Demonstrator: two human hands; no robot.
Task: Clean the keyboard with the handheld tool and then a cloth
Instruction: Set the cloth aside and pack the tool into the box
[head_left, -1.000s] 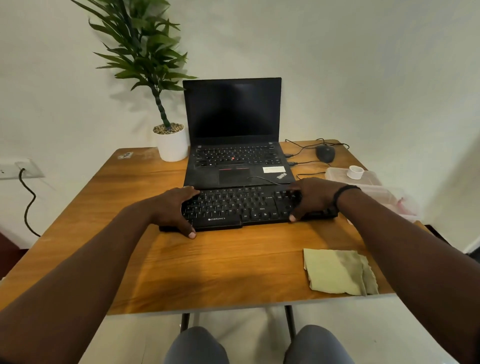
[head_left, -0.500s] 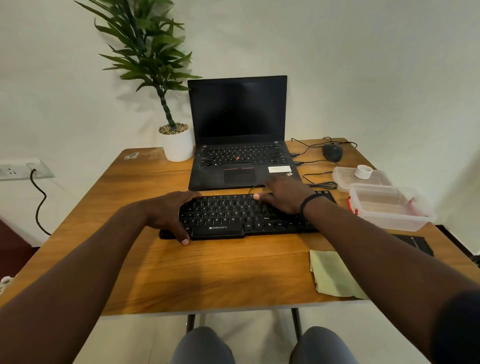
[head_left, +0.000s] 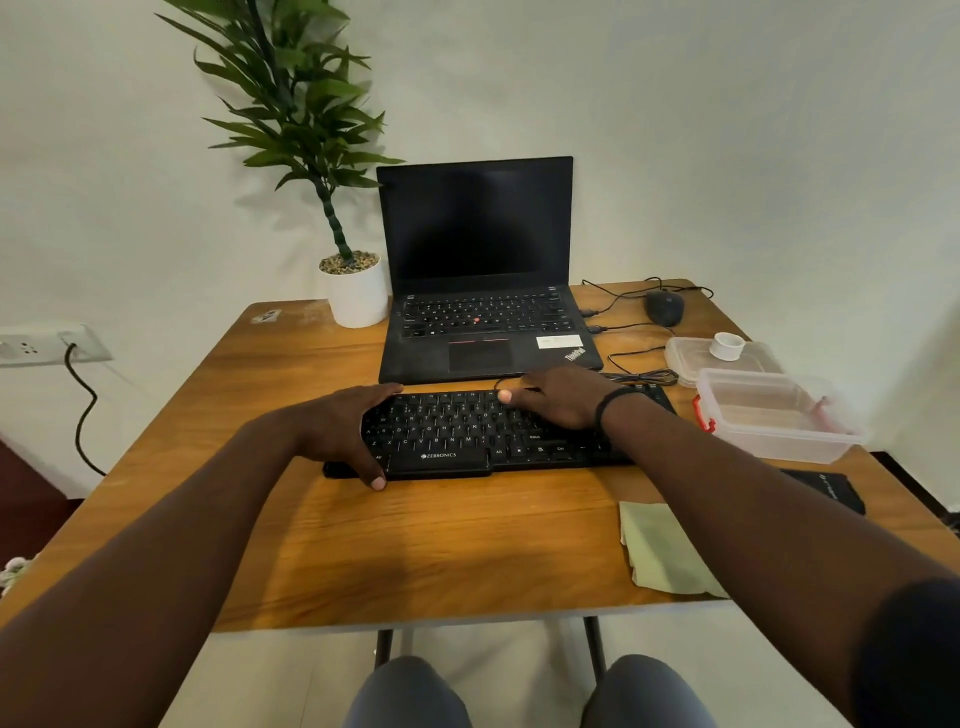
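Resting under both hands (head_left: 343, 431), black keyboard (head_left: 457, 436).

Soft, even indoor light fills the scene. The plant (head_left: 301, 104) throws a faint shadow on the wall (head_left: 727, 130); the arms cast a broad dim shadow on the table (head_left: 311, 545). Wide-angle bending curves the table's edges. Focus is fair, slightly soft at the frame's borders.

I see a home-office desk: a wooden table (head_left: 311, 525) against a plain wall, laptop (head_left: 478, 270), potted plant (head_left: 353, 288).
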